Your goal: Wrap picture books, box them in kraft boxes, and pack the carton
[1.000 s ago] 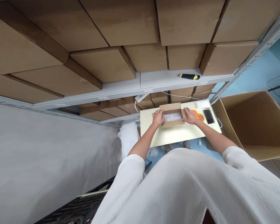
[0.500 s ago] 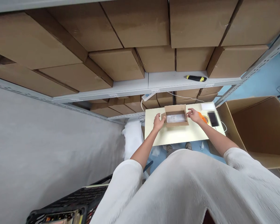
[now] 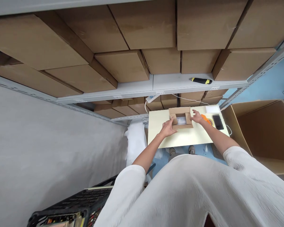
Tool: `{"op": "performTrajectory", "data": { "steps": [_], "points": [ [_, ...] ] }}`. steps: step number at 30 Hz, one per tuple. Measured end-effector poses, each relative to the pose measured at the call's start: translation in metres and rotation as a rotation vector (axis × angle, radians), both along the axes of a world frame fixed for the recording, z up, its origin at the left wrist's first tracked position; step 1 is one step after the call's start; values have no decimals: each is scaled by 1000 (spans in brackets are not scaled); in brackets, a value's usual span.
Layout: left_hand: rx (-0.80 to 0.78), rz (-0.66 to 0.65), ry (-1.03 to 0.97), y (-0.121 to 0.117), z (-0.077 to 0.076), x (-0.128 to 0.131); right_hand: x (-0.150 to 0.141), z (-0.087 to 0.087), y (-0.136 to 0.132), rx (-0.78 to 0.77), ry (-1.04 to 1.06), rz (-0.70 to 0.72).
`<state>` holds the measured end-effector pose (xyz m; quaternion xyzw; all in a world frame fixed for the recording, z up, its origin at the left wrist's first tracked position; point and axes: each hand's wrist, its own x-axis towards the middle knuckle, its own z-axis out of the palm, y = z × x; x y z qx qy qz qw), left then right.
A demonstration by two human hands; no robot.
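Note:
A small cardboard box (image 3: 182, 126) lies on the pale table with its top open. Its two short end flaps are folded inward, and the long flap at the back stands up. Between the end flaps shows a whitish, clear-wrapped item (image 3: 181, 120), partly covered. My left hand (image 3: 168, 127) grips the box's left end, thumb toward the front and fingers on the left flap. At the right end, my right hand (image 3: 197, 116) touches the right flap with its fingers apart. An orange tape dispenser (image 3: 205, 119) with a tape roll lies just right of that hand.
Beside the tape is a phone-sized blurred patch (image 3: 218, 121), with a white pad (image 3: 212, 109) behind it. A yellow-black cutter (image 3: 201, 80) lies on the shelf (image 3: 165, 82) of cartons. A large open carton (image 3: 262, 132) stands right; a black crate (image 3: 92, 201) is at lower left.
Both end flaps of the box have folded inward, covering part of the wrapped item. My left hand has moved right onto the box's left end.

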<state>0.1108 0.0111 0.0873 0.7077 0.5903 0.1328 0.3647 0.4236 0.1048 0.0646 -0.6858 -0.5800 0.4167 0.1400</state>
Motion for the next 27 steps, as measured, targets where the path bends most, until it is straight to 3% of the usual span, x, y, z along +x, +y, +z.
{"op": "performTrajectory", "data": {
  "steps": [4,11,15,18,22,27],
  "points": [
    [-16,-51,91,6,0,4,-3,-2,10,1,162,-11],
    [39,57,143,18,2,4,-13,-10,19,100,332,-61],
    [202,89,271,21,8,13,-12,-13,15,225,277,31],
    [253,34,298,24,10,20,-12,-11,11,281,139,76],
    [210,-53,312,32,5,25,-17,-7,11,260,-47,181],
    [138,-93,349,40,-11,26,-10,-6,9,209,48,247]
  ]
}}
